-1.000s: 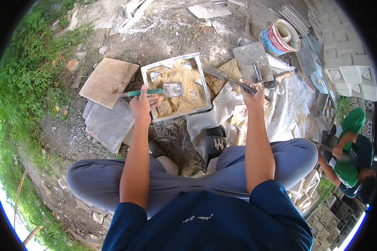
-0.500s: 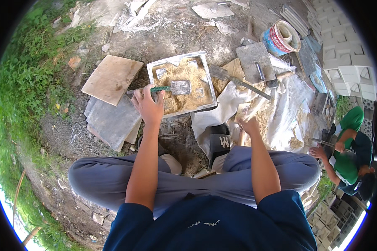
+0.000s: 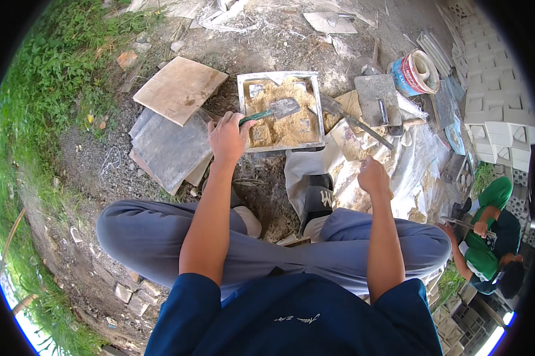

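My left hand [image 3: 228, 137] is closed round the green handle of a small trowel [image 3: 285, 107]. Its grey, squarish blade is over the sand in a pale square frame [image 3: 242, 96]. Yellowish damp sand [image 3: 273, 127] fills the frame, with several small grey squares showing near its corners. My right hand [image 3: 374, 176] is closed, fingers curled, at the lower end of a pale, flat, sand-smeared blade [image 3: 346, 140], which looks like a second trowel; the fist hides its handle. That blade lies over the sandy white sheet [image 3: 300, 166] to the right of the frame.
Left of the frame lie stacked flat boards [image 3: 178, 89]. On the right are a long dark bar [image 3: 368, 132], a grey plastering float [image 3: 377, 98] and a paint bucket [image 3: 415, 72]. Another person [image 3: 487, 237] works at far right beside stacked pale blocks [image 3: 505, 101].
The whole view has shifted, with the frame now farther right. The green-handled trowel has swung so its blade points up and right. My right hand has turned, exposing more of the pale blade.
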A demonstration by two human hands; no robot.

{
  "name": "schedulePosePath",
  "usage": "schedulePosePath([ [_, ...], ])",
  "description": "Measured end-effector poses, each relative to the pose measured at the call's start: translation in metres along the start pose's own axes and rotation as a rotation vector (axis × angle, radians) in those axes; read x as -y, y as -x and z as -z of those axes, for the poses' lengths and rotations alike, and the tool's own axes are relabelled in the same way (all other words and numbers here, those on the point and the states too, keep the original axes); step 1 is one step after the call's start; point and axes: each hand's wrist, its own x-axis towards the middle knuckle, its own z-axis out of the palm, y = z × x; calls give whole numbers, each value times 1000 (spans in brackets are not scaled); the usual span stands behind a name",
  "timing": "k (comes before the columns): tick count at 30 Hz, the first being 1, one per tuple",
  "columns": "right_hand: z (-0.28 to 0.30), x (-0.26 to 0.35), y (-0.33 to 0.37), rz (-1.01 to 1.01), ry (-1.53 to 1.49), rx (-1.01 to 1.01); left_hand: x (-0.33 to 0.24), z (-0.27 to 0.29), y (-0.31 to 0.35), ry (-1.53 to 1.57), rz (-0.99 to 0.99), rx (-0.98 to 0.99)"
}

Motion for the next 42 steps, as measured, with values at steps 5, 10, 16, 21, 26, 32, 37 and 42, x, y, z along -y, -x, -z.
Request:
schedulePosePath([
  [5, 69, 47, 16, 77, 29, -81, -7, 10, 2, 37, 166, -78],
  [10, 35, 73, 13, 626, 191, -35, 3, 20, -4, 20, 265, -220],
  [16, 16, 113, -9, 765, 364, 119, 15, 25, -3, 40, 333, -277],
  [21, 46, 125, -25, 697, 438, 94, 16, 33, -4, 109, 362, -277],
  [26, 29, 140, -10, 811, 499, 191, 17, 35, -5, 97, 363, -289],
  [32, 75, 133, -38, 589, 296, 69, 17, 39, -2, 105, 350, -307],
  [37, 47, 97, -90, 766, -101, -384, 7, 35, -8, 117, 328, -304],
  [42, 57, 142, -62, 586, 10, -119, 18, 40, -6, 106, 344, -308],
])
